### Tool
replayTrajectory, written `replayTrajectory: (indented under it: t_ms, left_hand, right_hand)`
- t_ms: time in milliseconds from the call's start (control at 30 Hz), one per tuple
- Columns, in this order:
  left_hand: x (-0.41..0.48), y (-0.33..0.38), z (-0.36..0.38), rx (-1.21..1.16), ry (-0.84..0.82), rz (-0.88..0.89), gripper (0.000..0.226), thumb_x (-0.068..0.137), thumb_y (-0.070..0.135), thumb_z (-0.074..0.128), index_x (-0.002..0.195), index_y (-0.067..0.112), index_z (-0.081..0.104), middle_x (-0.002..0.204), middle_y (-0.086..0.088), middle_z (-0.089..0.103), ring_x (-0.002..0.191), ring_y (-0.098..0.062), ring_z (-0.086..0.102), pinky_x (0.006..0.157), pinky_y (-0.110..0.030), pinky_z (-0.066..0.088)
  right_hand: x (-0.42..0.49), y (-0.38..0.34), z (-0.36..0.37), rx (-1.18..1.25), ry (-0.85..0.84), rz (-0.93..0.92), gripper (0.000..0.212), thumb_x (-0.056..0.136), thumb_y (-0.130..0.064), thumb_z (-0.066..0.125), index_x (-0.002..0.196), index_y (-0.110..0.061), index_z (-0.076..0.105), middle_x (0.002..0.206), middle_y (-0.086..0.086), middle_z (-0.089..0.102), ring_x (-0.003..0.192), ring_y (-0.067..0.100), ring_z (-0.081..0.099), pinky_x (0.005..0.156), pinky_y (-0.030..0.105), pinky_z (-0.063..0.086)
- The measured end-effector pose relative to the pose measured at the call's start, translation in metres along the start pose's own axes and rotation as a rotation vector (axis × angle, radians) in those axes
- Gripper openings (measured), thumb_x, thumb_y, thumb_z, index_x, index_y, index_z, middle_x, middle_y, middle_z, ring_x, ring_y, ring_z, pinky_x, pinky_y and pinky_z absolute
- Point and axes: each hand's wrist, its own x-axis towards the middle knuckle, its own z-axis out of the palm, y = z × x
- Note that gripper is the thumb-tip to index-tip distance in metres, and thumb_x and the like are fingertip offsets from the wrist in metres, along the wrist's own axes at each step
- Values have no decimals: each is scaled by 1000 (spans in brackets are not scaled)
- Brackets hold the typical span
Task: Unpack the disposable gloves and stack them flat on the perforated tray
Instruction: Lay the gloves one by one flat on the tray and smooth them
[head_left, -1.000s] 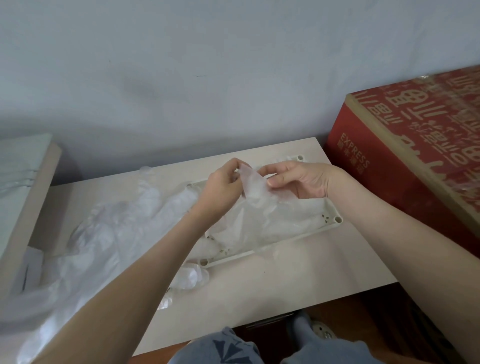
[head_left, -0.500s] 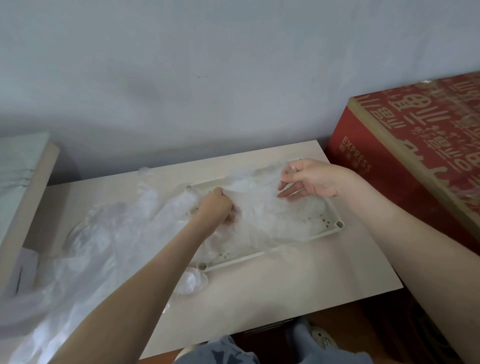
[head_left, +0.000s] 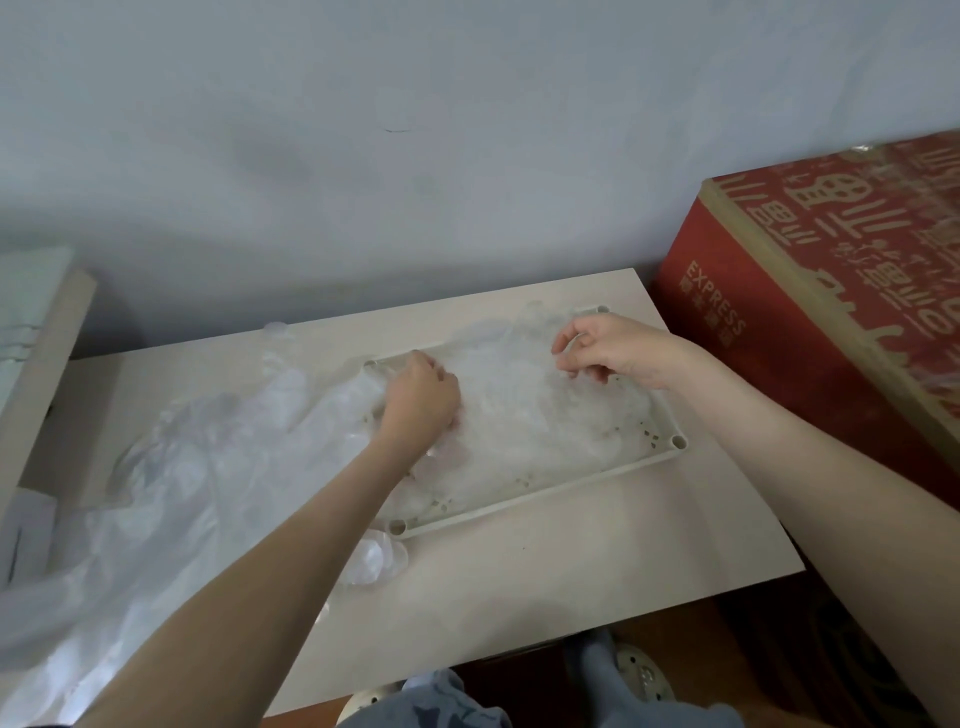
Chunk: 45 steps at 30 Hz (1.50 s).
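A cream perforated tray lies on the small table, with clear thin disposable gloves spread over its inside. My left hand is at the tray's left part, fingers curled down into the glove film. My right hand hovers over the tray's far right part, thumb and fingers pinching the glove's edge. A heap of loose clear gloves and plastic wrapping covers the table left of the tray.
The light wooden table stands against a pale wall. A big red printed carton stands close on the right. A pale board leans at the left. One crumpled glove bit lies by the tray's near left corner.
Both hands have drawn apart and come down, stretching the glove from a raised bunch out over the tray. The left hand moved left, the right hand right.
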Motion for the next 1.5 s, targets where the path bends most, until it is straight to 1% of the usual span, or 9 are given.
replayTrajectory:
  t_ms: [233, 533, 733, 867, 967, 1033, 1200, 1300, 1500]
  left_hand:
    - [0, 0, 4, 218, 16, 68, 14, 92, 21, 44, 100, 11, 50, 85, -3, 62, 81, -22, 53, 54, -29, 29]
    - [11, 3, 3, 232, 27, 224, 32, 100, 20, 33, 92, -1, 56, 86, -18, 63, 83, -35, 57, 75, -42, 47]
    - [20, 7, 3, 302, -49, 242, 38, 98, 24, 35, 86, -2, 60, 85, -15, 63, 82, -31, 57, 72, -35, 43]
    - [24, 8, 6, 327, -74, 206, 34, 95, 23, 36, 70, 5, 50, 72, -10, 56, 77, -31, 53, 65, -33, 39]
    - [24, 10, 6, 366, -6, 186, 29, 96, 23, 36, 76, 8, 50, 76, -7, 54, 80, -30, 51, 65, -32, 35]
    - [21, 12, 4, 454, 112, 227, 22, 95, 22, 41, 100, 5, 54, 98, -13, 56, 94, -33, 50, 77, -36, 39]
    - [7, 6, 15, 702, 548, 770, 39, 69, 9, 65, 105, 2, 55, 92, -15, 56, 75, -32, 52, 71, -36, 34]
    - [-4, 0, 27, 723, 347, 1060, 31, 63, 5, 69, 92, 5, 59, 82, -11, 55, 68, -30, 50, 64, -35, 36]
    - [13, -23, 30, 835, 112, 779, 41, 79, 30, 39, 100, 6, 64, 108, -12, 64, 93, -30, 64, 76, -34, 52]
  right_hand:
    - [-2, 8, 1, 107, 37, -34, 7, 89, -14, 66, 93, -13, 61, 77, 1, 62, 69, 11, 58, 69, 24, 46]
    - [-3, 11, 9, 100, 173, -12, 9, 91, -4, 59, 97, -10, 56, 74, 3, 56, 64, 13, 52, 60, 21, 44]
    - [1, 10, 21, -710, 633, -358, 45, 81, -12, 58, 125, -15, 53, 121, 3, 55, 111, 27, 43, 90, 34, 27]
    - [-4, 5, 50, -883, 448, -836, 32, 79, -15, 49, 108, -13, 64, 107, 1, 63, 99, 19, 42, 82, 26, 23]
    - [1, 17, 67, -961, 212, -678, 43, 90, -26, 50, 130, -12, 54, 133, 4, 53, 125, 26, 44, 103, 36, 29]
    - [1, 24, 73, -974, 106, -495, 54, 98, -36, 44, 148, -17, 31, 156, 3, 26, 145, 23, 18, 114, 34, 12]
    - [2, 30, 77, -979, -22, -320, 62, 102, -47, 25, 154, -26, -1, 161, -5, -11, 147, 16, -15, 119, 36, -6]
    - [4, 32, 79, -934, -29, -332, 68, 97, -53, 23, 154, -24, 0, 161, -6, -8, 147, 14, -15, 120, 37, -5]
    - [2, 33, 74, -882, -12, -350, 62, 102, -45, 31, 154, -28, 2, 162, -6, -3, 148, 11, -9, 118, 32, -6]
